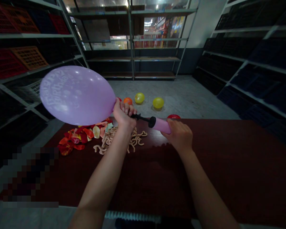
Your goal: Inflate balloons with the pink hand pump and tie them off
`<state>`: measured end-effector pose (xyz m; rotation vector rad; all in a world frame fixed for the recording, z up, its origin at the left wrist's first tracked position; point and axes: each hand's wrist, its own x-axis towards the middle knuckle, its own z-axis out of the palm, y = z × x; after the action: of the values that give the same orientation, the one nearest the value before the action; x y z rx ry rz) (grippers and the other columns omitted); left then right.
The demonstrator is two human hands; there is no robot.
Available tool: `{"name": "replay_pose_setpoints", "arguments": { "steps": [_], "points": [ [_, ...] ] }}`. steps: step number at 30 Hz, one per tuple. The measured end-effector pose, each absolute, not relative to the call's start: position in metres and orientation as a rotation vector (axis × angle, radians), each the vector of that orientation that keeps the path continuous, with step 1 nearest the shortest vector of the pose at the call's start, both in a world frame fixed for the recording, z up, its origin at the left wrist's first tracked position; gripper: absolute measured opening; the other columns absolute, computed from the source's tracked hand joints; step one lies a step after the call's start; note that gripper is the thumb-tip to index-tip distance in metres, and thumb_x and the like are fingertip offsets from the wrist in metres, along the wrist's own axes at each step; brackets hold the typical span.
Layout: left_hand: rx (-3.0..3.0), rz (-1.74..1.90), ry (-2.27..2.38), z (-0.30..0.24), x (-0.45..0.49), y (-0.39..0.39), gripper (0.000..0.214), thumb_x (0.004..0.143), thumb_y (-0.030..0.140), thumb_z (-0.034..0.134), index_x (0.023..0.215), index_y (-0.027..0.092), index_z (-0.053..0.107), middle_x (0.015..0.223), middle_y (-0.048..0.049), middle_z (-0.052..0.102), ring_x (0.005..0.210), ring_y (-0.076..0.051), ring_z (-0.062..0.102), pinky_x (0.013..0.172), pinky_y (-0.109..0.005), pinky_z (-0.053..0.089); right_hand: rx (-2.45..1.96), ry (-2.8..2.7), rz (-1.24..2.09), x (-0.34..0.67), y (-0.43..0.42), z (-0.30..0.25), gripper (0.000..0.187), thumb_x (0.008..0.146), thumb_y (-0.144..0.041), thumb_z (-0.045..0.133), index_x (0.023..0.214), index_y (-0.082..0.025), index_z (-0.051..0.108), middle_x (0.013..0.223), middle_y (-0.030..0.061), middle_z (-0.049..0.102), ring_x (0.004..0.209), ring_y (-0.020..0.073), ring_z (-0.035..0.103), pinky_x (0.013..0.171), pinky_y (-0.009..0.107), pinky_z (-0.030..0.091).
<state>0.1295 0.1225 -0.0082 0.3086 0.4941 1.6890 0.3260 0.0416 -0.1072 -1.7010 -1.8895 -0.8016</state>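
Note:
A large purple balloon [78, 95] with white printed lettering is inflated and points to the left. My left hand [124, 113] is closed around its neck, where the balloon meets the black end of a hand pump [163, 125]; the nozzle itself is hidden by my fingers. The pump has a pink barrel and a black rod that shows between my hands. Wrapped round the pink barrel is my right hand [180, 135]. Below my left forearm lie a pile of beige, twisted cord-like pieces [109, 140] and a heap of flat, uninflated balloons [82, 136], mostly red and orange.
The dark red-brown table [228, 165] spans the foreground. On the floor beyond it rest yellow balloons [158, 102], an orange balloon [128, 100] and a red balloon [173, 116]. Metal shelves [154, 59] stand at the back, with crates [30, 57] on racks at the left.

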Motion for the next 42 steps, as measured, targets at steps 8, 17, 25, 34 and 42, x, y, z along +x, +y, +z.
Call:
{"name": "replay_pose_setpoints", "arguments": {
  "steps": [8,17,25,34,42],
  "points": [
    [0.302,1.804,0.472,0.017,0.082,0.124,0.049,0.098,0.035,0.04,0.056,0.02,0.022,0.041,0.0075,0.02,0.032,-0.006,0.018,0.038,-0.023,0.02,-1.692,-1.852,-0.833,0.34,0.045,-0.113,0.035,0.086,-0.041,0.058,0.111,-0.018,0.062,0.092,0.0067,0.069,0.079,0.0203,0.057,0.072,0.033,0.033],
    [0.409,1.826,0.459,0.002,0.112,0.125,0.055,0.093,0.047,0.052,0.054,0.02,0.025,0.041,0.0074,0.021,0.033,-0.006,0.02,0.037,-0.023,0.02,-1.676,-1.843,-0.721,0.331,0.044,-0.119,0.037,0.085,-0.047,0.056,0.102,-0.016,0.064,0.084,0.0056,0.068,0.073,0.0192,0.059,0.067,0.031,0.034],
    [0.417,1.642,0.53,-0.035,0.169,0.117,0.06,0.087,0.057,0.057,0.053,0.02,0.026,0.037,0.0086,0.022,0.03,-0.005,0.02,0.035,-0.022,0.018,-1.786,-1.846,-0.602,0.31,0.037,-0.115,0.04,0.082,-0.052,0.061,0.103,-0.019,0.065,0.085,0.005,0.069,0.07,0.0184,0.058,0.064,0.03,0.032],
    [0.276,1.563,0.553,-0.035,0.157,0.126,0.055,0.094,0.048,0.049,0.055,0.02,0.023,0.038,0.0081,0.019,0.031,-0.006,0.018,0.036,-0.023,0.021,-1.796,-1.902,-0.636,0.314,0.041,-0.114,0.045,0.087,-0.056,0.053,0.112,-0.02,0.064,0.082,0.005,0.067,0.071,0.0179,0.056,0.064,0.03,0.03],
    [0.275,1.663,0.548,-0.002,0.102,0.135,0.05,0.097,0.04,0.044,0.057,0.02,0.02,0.04,0.0081,0.02,0.031,-0.007,0.019,0.038,-0.023,0.024,-1.753,-1.888,-0.81,0.338,0.043,-0.111,0.041,0.086,-0.05,0.056,0.111,-0.018,0.064,0.089,0.0068,0.068,0.077,0.0197,0.056,0.069,0.032,0.031]
  ]
}}
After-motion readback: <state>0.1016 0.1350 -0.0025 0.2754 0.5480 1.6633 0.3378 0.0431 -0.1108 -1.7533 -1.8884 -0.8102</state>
